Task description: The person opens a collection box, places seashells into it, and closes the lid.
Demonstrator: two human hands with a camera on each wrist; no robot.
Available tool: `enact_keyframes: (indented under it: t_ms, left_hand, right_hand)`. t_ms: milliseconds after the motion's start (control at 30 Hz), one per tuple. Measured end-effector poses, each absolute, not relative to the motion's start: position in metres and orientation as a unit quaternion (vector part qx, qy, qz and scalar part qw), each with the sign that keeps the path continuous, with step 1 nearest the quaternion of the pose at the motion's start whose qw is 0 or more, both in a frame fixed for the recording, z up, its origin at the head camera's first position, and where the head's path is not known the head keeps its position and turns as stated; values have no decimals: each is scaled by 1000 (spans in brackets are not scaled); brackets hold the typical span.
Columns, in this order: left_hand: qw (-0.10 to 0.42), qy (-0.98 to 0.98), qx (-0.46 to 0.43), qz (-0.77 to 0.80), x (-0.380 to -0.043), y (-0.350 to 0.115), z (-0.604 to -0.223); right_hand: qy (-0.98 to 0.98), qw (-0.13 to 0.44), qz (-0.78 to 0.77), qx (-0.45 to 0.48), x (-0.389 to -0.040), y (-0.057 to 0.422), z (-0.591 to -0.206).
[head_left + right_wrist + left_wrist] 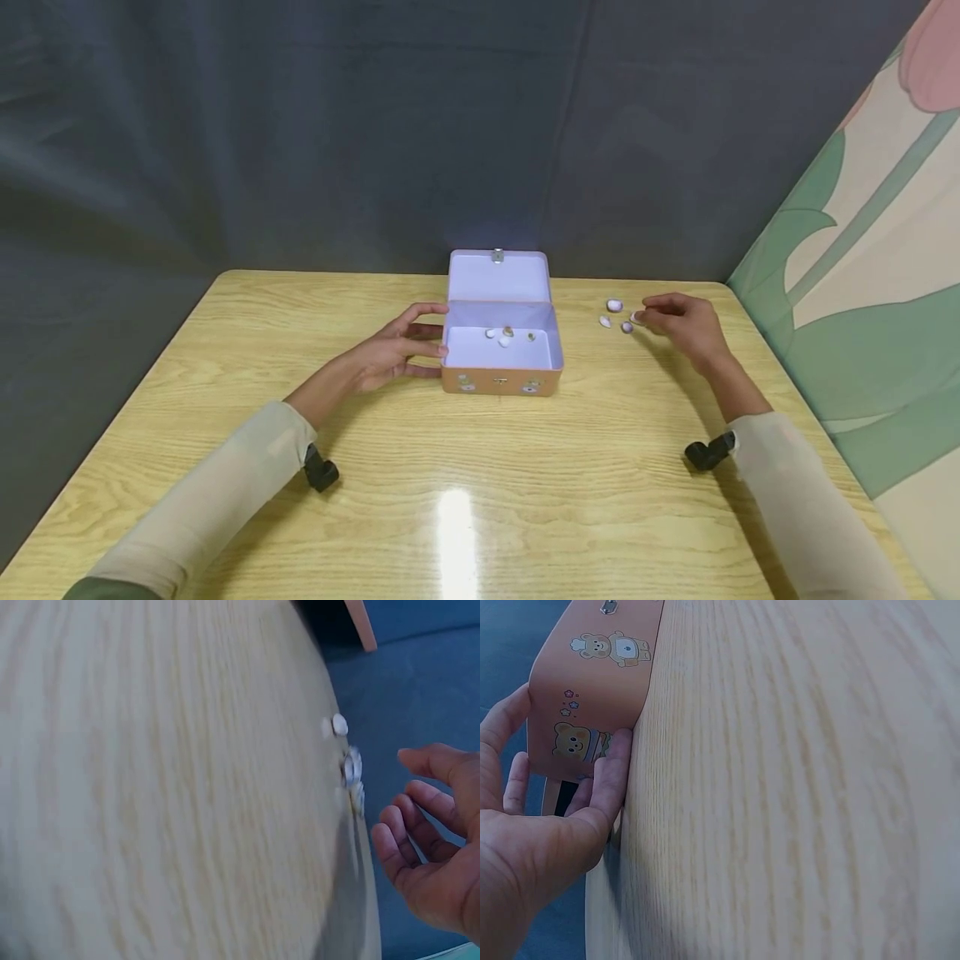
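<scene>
An orange tin box (480, 382) with a pale lilac inside stands with its hinged lid (501, 279) raised. Several small shells (503, 341) lie on its floor. My left hand (386, 354) rests its spread fingers against the box's left side; the left wrist view shows them at the corner beside a printed bear (574, 742). To the right of the box, more small whitish shells (614, 306) lie on the table. Over them reaches my right hand (686, 327), its fingertips close to one shell (636, 317). In the right wrist view the thumb and fingers are apart, holding nothing visible.
The light wooden table (375, 467) has its far edge just behind the box, against a dark cloth (390, 142). A floral panel (885, 275) stands along the right side, near my right arm.
</scene>
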State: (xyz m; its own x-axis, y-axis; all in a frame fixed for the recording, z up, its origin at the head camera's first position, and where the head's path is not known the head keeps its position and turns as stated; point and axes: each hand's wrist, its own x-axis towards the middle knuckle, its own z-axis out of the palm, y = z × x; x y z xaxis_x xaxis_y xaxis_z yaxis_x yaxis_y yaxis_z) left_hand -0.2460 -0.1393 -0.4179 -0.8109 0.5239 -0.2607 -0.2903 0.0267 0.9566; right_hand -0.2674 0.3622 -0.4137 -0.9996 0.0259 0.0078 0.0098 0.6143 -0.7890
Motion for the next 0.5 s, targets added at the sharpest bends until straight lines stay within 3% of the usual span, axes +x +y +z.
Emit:
enact_keyframes:
  t_ms: [500]
  left_hand:
    - [291,655,90,691,-247,-139,-420]
  right_hand:
    - [-922,-44,384,-20,-280,371,-424]
